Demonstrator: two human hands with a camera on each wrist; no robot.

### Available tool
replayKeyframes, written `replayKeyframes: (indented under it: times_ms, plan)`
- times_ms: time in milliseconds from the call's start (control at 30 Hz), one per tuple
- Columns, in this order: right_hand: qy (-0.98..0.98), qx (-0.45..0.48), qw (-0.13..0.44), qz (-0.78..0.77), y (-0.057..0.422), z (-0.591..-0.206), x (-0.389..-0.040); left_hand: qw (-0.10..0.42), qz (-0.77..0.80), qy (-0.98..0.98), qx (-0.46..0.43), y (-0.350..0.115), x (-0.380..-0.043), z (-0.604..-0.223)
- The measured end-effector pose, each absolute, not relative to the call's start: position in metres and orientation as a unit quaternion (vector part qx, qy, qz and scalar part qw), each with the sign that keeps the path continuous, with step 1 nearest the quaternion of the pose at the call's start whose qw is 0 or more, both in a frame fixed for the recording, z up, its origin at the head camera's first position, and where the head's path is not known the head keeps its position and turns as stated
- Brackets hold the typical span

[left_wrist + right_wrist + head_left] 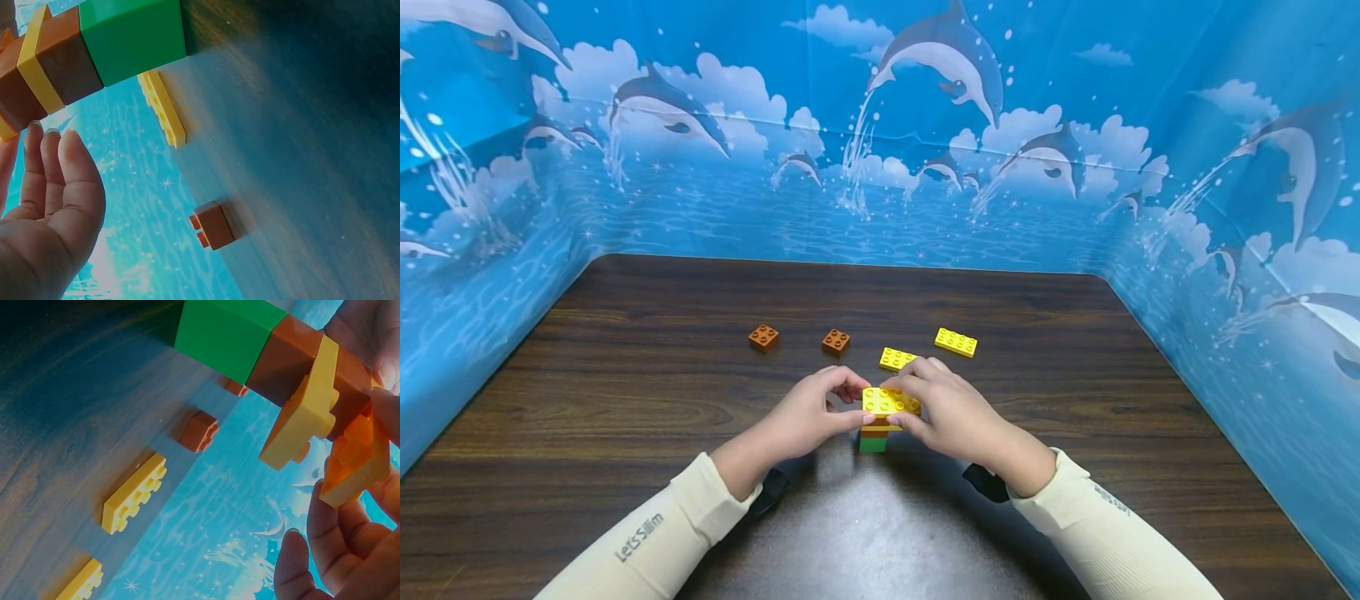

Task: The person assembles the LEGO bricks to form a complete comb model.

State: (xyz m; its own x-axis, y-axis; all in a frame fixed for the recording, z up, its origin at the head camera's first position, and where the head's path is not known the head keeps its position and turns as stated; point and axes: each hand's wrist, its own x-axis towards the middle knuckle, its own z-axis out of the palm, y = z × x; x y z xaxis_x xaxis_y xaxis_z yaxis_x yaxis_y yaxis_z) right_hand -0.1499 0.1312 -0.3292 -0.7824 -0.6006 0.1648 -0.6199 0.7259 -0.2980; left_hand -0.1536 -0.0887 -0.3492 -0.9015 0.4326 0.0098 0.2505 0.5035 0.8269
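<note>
A small tower of toy building bricks stands on the table before me. At its base is a green brick (872, 445); in the right wrist view a brown brick (284, 359), a yellow brick (300, 425) and another brown brick (351, 384) follow. The upper yellow brick (883, 402) tops it, studs up, and like the lower one juts out to the right. My left hand (805, 414) pinches its left end between thumb and fingertips. The right hand (958, 412) grips the overhanging end, with its hollow underside showing in the right wrist view.
Behind the tower lie two loose brown bricks, one far left (763, 337) and one nearer the middle (836, 342). A loose yellow brick (897, 358) is partly behind my right fingers, another (956, 342) farther right. A dolphin-printed curtain (737, 200) surrounds the dark wooden table (625, 375).
</note>
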Motion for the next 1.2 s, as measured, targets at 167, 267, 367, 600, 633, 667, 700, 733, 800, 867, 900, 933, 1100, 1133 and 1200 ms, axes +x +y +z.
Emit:
replayKeyframes:
  times_ms: [167, 267, 367, 600, 633, 667, 700, 733, 800, 867, 900, 933, 1100, 1133, 1200]
  plan:
    - [-0.929, 0.330, 0.028, 0.163, 0.132, -0.328, -0.150, 0.100, 0.453, 0.864, 0.197, -0.088, -0.154, -0.349]
    - [-0.930, 0.331, 0.027, 0.160, 0.132, -0.327, -0.150, 0.102, 0.452, 0.864, 0.195, -0.087, -0.154, -0.347]
    - [-0.931, 0.325, 0.024, 0.163, 0.133, -0.326, -0.149, 0.106, 0.451, 0.864, 0.195, -0.086, -0.155, -0.346]
    - [-0.932, 0.304, 0.002, 0.198, 0.132, -0.327, -0.149, 0.124, 0.454, 0.861, 0.194, -0.089, -0.157, -0.347]
    - [-0.931, 0.301, -0.001, 0.204, 0.132, -0.327, -0.150, 0.126, 0.456, 0.858, 0.198, -0.090, -0.157, -0.347]
    - [-0.931, 0.300, -0.003, 0.208, 0.132, -0.327, -0.150, 0.129, 0.458, 0.857, 0.199, -0.091, -0.158, -0.347]
    - [-0.931, 0.298, -0.005, 0.212, 0.132, -0.327, -0.150, 0.131, 0.460, 0.854, 0.203, -0.093, -0.159, -0.347]
    - [-0.930, 0.297, -0.007, 0.215, 0.132, -0.327, -0.150, 0.132, 0.463, 0.852, 0.204, -0.095, -0.159, -0.346]
    - [-0.930, 0.296, -0.011, 0.219, 0.132, -0.327, -0.151, 0.128, 0.470, 0.850, 0.202, -0.099, -0.162, -0.344]
    - [-0.930, 0.295, -0.013, 0.221, 0.132, -0.327, -0.151, 0.116, 0.476, 0.849, 0.196, -0.104, -0.165, -0.342]
    - [-0.929, 0.294, -0.015, 0.222, 0.132, -0.327, -0.151, 0.107, 0.480, 0.850, 0.191, -0.106, -0.167, -0.340]
    - [-0.929, 0.294, -0.016, 0.223, 0.132, -0.327, -0.152, 0.098, 0.484, 0.850, 0.183, -0.108, -0.169, -0.338]
    - [-0.930, 0.289, -0.022, 0.225, 0.132, -0.327, -0.152, 0.050, 0.496, 0.856, 0.135, -0.124, -0.184, -0.334]
    - [-0.930, 0.289, -0.023, 0.224, 0.132, -0.327, -0.152, 0.042, 0.499, 0.857, 0.125, -0.127, -0.187, -0.334]
    - [-0.930, 0.290, -0.022, 0.224, 0.132, -0.327, -0.152, 0.026, 0.502, 0.858, 0.107, -0.134, -0.193, -0.334]
